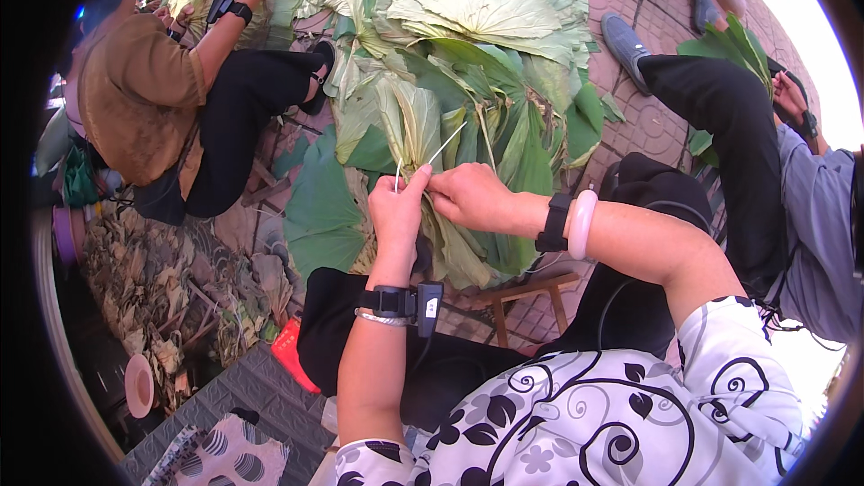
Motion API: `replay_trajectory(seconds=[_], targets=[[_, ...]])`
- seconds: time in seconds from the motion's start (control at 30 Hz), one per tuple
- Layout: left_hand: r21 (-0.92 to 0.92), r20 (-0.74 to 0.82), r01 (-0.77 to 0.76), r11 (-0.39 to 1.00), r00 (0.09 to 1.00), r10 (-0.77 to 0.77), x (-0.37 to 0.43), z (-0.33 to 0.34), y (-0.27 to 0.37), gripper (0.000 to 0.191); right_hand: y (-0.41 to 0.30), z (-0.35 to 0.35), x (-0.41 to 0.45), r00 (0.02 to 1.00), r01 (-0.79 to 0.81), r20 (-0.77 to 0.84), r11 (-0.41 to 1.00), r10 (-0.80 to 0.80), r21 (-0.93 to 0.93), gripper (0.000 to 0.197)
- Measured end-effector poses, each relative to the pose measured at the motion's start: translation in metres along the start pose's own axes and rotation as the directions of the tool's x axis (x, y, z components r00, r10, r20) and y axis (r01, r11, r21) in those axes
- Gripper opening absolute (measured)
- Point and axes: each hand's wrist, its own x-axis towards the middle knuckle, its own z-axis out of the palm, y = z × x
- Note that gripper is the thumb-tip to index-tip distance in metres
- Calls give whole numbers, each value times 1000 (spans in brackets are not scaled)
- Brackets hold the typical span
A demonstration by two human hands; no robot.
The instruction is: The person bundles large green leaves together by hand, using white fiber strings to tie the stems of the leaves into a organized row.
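Large lotus leaves, gathered and pinched together, form a bundle (415,125) in front of my knees. My left hand (393,212) grips a thin white string (448,142) at the gathered part, thumb pointing up and away. Close against it, my right hand (476,201) is closed with its fingertips on the string's crossing. One string end sticks up to the right, and a short loop stands by my left thumb. The exact grip of the fingertips is partly hidden. Green and pale leaf parts hang below my hands, over a low wooden stool (530,290).
Stacked flattened lotus leaves (486,3) cover the paving ahead. At left, a person in a brown top (138,98) handles leaves; another at right (817,236) holds a green leaf (732,47). Dry leaf scraps (155,270) and a red packet (293,354) lie at lower left.
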Motion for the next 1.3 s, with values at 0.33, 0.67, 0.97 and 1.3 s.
replay_trajectory(seconds=[0.33, 0.67, 0.97, 1.3], targets=[[104, -72, -40, 994, 996, 48, -3, -5, 6, 33, 45, -31, 13, 926, -372, -25, 899, 377, -233, 29], [-49, -94, -80, 996, 993, 75, -7, -8, 12, 30, 52, -34, 15, 871, -466, -37, 798, 490, -383, 26], [-30, -119, -86, 996, 989, 82, -7, -6, 13, 29, 61, -19, 14, 878, -468, -184, 874, 442, -129, 23], [193, 12, -133, 972, 991, 134, -2, 0, 5, 57, -3, 0, -3, 989, -49, -140, 998, 53, 29, 14]])
